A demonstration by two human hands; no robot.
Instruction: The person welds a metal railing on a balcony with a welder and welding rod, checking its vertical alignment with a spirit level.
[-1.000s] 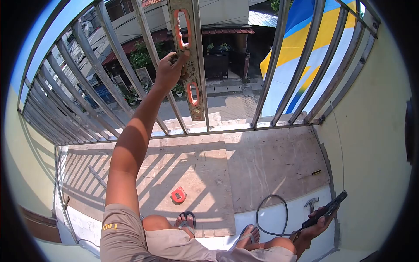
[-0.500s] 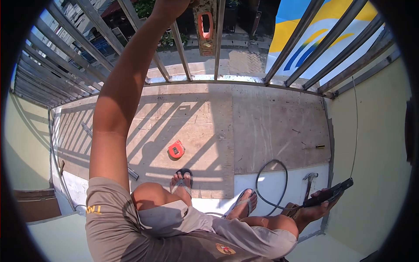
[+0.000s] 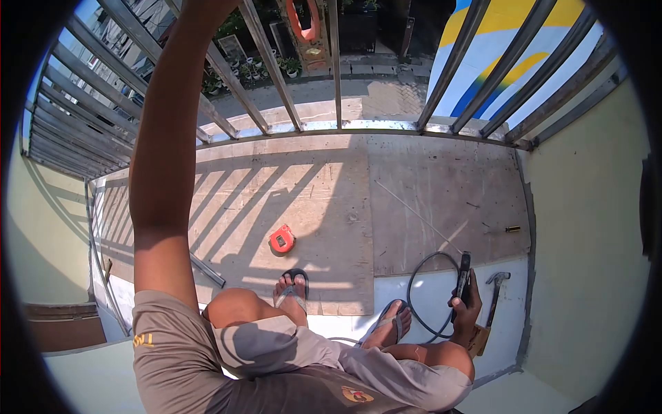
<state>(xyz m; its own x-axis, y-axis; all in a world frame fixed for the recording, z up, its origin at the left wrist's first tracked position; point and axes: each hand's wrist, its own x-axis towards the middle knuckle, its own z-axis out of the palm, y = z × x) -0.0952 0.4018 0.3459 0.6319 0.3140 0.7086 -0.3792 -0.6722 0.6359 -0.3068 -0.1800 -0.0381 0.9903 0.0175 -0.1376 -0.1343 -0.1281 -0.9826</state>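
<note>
Right hand (image 3: 466,303) grips a dark tool (image 3: 464,274), now swung upright; left hand's hidden, grip unclear.

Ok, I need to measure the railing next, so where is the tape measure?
The orange tape measure lies on the plywood floor near the middle of the head view, just ahead of the left sandalled foot and short of the railing.

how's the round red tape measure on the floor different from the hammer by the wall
The round red tape measure is compact and bright, lying alone on the brown plywood sheet in barred shadow. The metal-headed hammer is long and slim, lying on the white floor strip beside the right hand. Neither is held.
</note>
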